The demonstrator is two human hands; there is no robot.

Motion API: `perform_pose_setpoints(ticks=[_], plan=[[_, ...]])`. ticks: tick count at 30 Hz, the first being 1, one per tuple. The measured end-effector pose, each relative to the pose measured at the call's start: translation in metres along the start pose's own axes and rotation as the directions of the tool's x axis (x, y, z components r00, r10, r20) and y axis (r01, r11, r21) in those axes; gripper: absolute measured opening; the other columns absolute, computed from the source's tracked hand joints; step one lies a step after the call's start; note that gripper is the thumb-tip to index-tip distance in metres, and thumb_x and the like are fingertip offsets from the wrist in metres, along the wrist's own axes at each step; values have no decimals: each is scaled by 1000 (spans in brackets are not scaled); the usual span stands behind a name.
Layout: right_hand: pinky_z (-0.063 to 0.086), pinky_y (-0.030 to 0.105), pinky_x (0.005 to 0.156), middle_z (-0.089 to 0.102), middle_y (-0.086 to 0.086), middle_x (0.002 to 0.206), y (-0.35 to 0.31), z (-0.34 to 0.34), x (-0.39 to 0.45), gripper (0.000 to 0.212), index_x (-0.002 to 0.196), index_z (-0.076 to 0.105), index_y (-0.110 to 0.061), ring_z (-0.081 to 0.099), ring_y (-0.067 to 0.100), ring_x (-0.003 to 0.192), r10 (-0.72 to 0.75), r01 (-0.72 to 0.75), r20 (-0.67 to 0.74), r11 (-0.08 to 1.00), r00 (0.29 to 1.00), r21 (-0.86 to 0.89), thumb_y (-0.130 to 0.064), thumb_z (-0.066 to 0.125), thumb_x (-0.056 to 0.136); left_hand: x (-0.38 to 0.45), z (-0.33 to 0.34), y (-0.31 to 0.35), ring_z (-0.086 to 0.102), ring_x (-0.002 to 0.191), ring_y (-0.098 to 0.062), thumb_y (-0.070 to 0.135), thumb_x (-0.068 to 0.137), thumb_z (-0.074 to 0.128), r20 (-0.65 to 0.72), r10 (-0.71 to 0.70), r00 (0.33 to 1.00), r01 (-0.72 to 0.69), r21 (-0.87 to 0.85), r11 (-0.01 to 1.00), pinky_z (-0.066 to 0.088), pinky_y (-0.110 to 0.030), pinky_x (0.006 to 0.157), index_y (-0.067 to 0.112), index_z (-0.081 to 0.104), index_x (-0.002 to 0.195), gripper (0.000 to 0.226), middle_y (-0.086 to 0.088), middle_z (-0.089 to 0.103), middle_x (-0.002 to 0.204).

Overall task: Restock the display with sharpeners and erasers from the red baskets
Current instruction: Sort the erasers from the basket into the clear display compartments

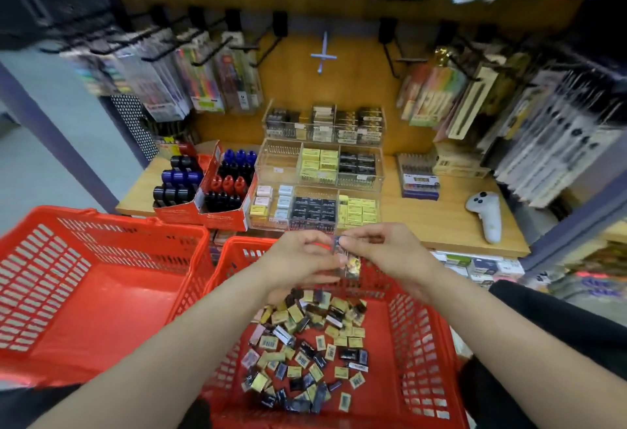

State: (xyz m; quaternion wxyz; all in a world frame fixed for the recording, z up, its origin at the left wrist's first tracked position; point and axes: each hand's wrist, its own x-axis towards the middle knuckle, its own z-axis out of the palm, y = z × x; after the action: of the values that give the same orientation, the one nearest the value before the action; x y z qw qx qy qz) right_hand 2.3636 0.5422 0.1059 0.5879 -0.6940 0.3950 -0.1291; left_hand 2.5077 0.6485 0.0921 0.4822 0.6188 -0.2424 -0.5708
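Two hands meet above the right-hand red basket (420, 333), and between them sits a small stack of packets (346, 260), blurred, so whether they are sharpeners or erasers I cannot tell. The left hand (300, 259) curls its fingers round the lower part of the stack, cradling it from the side; the right hand (376, 247) is narrowed to a pinch, thumb and forefinger nipped on the top edge of the uppermost piece. Neither hand is spread wide.

By the look of them these little packets weigh next to nothing and are stiff enough to stack. Their wrappers look glossy, so I'd judge them slippery; a grip across the flat faces, or along the short edges, should keep a stack from fanning out.

Below the hands, the basket floor is littered with loose packets (305, 344), dark, cream and barcode-side up, all jumbled. The left-hand red basket (47, 276), just beside it, shows only its bare floor.

Beyond the baskets, on the wooden counter (451, 221), stands the clear tiered display (319, 170). Its front row holds pale, black and yellow boxes; the middle tier's left compartment (278, 160) looks unfilled. Left of it sit red cartons of markers (207, 184); a white controller (487, 211) lies well to the right.
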Motion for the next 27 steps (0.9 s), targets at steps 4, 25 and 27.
perform_pose_setpoints(ticks=[4, 25, 27], plan=[[51, 18, 78, 75, 5, 96, -31, -9, -21, 24, 101, 75, -21, 68, 12, 91, -13, 12, 22, 999, 1000, 46, -29, 80, 79, -19, 11, 23, 73, 94, -17, 11, 76, 81, -31, 68, 997, -67, 51, 996, 57, -32, 87, 11, 67, 102, 30, -7, 76, 97], [59, 44, 78, 75, 7, 86, -83, -54, 24, 4, 92, 71, -19, 69, 16, 67, -232, 213, -46, 943, 972, -254, -21, 68, 92, 20, 8, 114, 70, 66, -13, 17, 86, 74, -144, 320, 936, -283, 230, 931, 57, -22, 66, 9, 70, 105, 22, -8, 76, 83], [58, 47, 79, 74, 7, 83, -88, -61, 49, 9, 96, 74, -14, 68, 16, 68, -232, 215, -26, 931, 972, -295, -19, 68, 92, 40, 2, 128, 68, 66, -10, 18, 88, 72, -116, 296, 948, -254, 279, 926, 54, -21, 64, 8, 68, 107, 21, -8, 77, 84]])
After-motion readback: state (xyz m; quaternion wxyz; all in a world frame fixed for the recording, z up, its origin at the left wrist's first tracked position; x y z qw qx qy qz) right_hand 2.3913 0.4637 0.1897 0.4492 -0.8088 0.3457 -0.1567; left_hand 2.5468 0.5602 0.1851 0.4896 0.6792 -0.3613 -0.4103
